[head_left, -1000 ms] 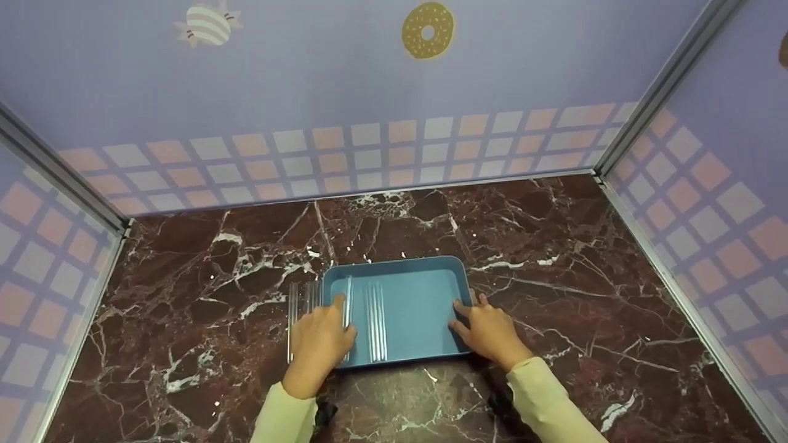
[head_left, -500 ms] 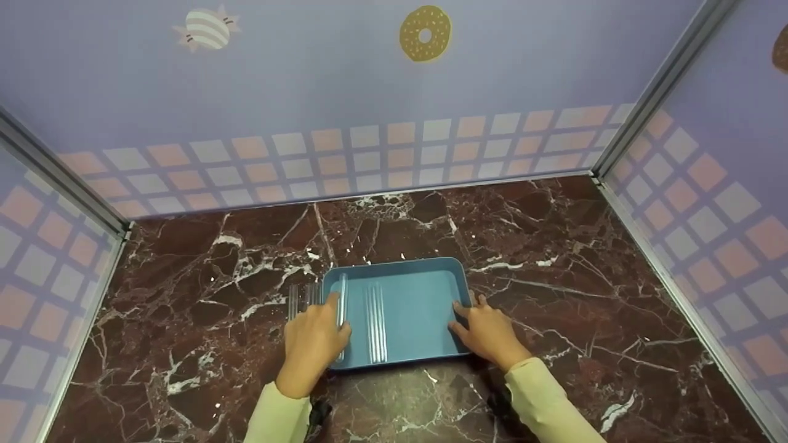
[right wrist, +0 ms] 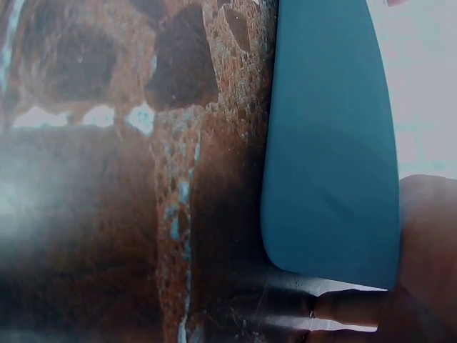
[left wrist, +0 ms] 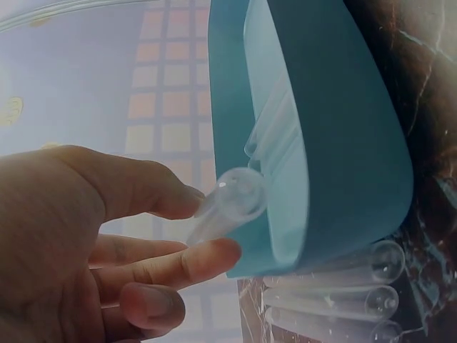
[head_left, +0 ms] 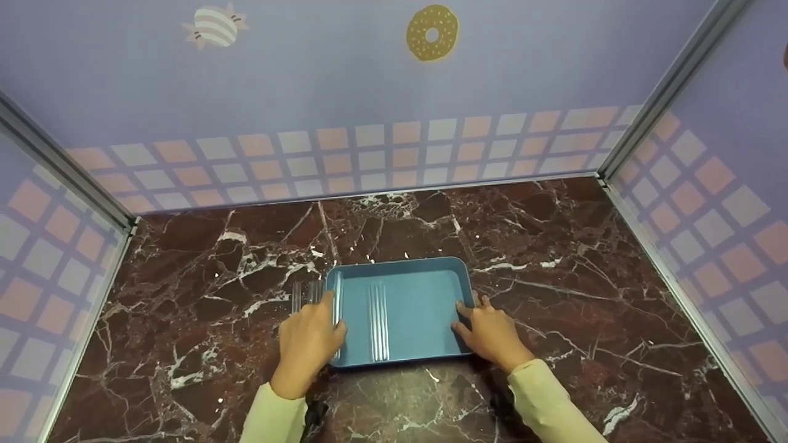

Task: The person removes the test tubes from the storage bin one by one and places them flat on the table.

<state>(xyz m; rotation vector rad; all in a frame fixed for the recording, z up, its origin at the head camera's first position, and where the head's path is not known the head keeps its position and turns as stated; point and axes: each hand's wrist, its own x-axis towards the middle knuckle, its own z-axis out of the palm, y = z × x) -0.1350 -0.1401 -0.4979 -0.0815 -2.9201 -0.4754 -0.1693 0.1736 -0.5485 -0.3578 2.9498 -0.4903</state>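
Note:
A shallow blue tray point(head_left: 425, 314) lies on the marble-patterned surface. My left hand point(head_left: 306, 347) pinches a clear test tube point(left wrist: 239, 196) between thumb and fingers, close to the tray's left rim. In the left wrist view its rounded end points toward the camera. Several similar tubes point(head_left: 378, 323) lie side by side inside the tray, left of its middle. Outside the left wall, more clear tubes point(left wrist: 335, 300) rest on the surface, partly hidden by my left hand in the head view. My right hand point(head_left: 492, 335) grips the tray's right wall, some fingers inside and others outside.
Dark red marble-patterned surface point(head_left: 585, 295) with white veins surrounds the tray. A purple back wall point(head_left: 332, 80) with printed sweets and checks stands behind, and side panels point(head_left: 726, 184) with metal edges close off left and right.
My left hand has shifted left with the test tube, bringing it from inside the tray to beside the left wall. My right hand stays on the tray; the tubes in it lie still.

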